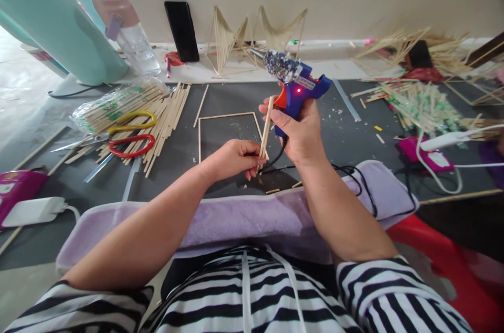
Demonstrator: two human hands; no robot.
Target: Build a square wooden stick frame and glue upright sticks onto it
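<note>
My right hand (303, 131) is wrapped round the handle of a blue glue gun (293, 83), its nozzle pointing up and left and a red light lit on its side. Clumped glue and debris coat the barrel. My left hand (238, 158) pinches the lower end of a few thin wooden sticks (267, 128), which stand nearly upright beside the gun; their upper part touches the fingers of my right hand. Behind my left hand, a square frame of sticks (226, 116) lies on the dark table, its near side partly hidden.
Scissors (132, 145) rest on loose sticks (173, 117) at the left, near a bagged bundle (118, 104). A phone (181, 31), a water bottle (128, 33) and curved stick models (226, 39) stand behind. More sticks (419, 107) and a magenta power strip (425, 153) lie right.
</note>
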